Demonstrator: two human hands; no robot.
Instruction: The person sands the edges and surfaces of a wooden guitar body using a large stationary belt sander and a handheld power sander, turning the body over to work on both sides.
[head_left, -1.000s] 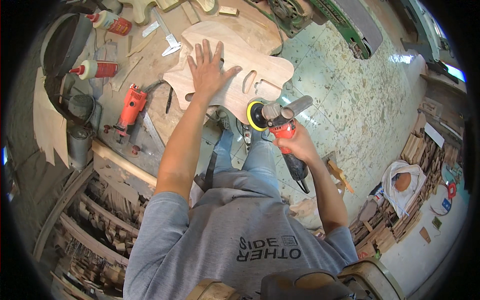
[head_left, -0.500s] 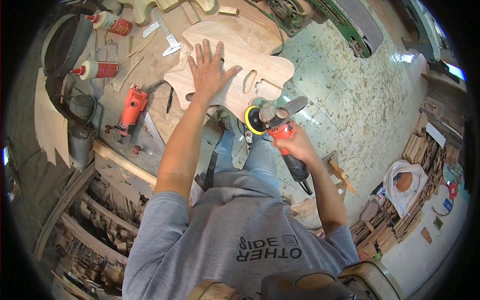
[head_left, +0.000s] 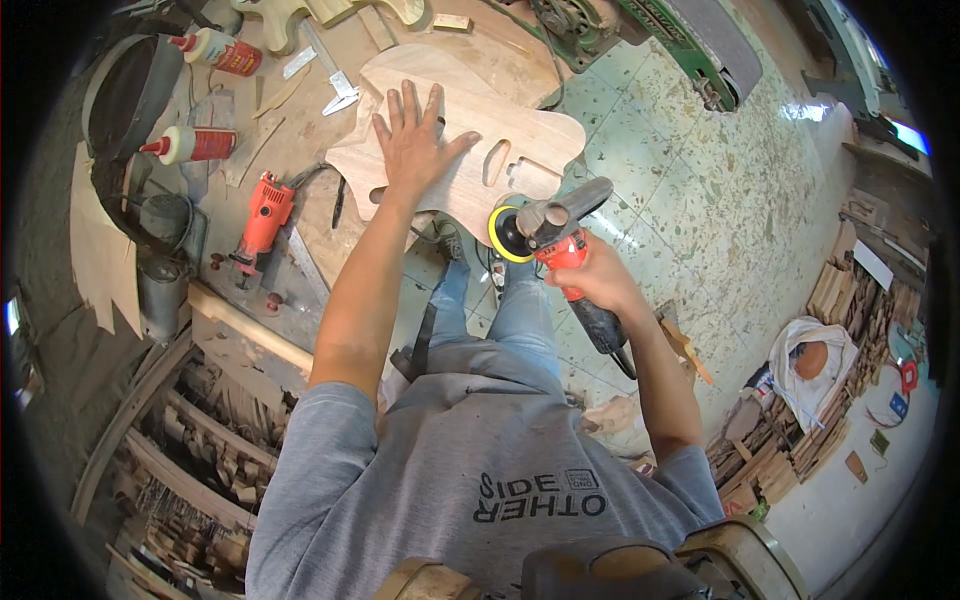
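Note:
A pale wooden electric guitar body [head_left: 470,165] with cut-out slots lies at the edge of the workbench. My left hand [head_left: 415,155] rests flat on top of it, fingers spread. My right hand [head_left: 600,275] is wrapped round the red and black body of a handheld power sander [head_left: 560,250]. Its round yellow-rimmed pad [head_left: 496,236] stands on edge against the guitar body's near right edge. The side handle of the sander points away to the right, with no hand on it. The cord leaves its black end near my right forearm.
On the bench [head_left: 300,130] are a red trim router [head_left: 265,215], two glue bottles [head_left: 200,144], a metal caliper [head_left: 338,85] and another guitar-shaped wood piece [head_left: 290,20]. A green machine [head_left: 680,45] stands at the far right. Wood offcuts [head_left: 790,455] are stacked on the right.
The sander has tilted slightly in my right hand, its rear end swinging a little to the right. My left hand has stayed on the guitar body, nearly still.

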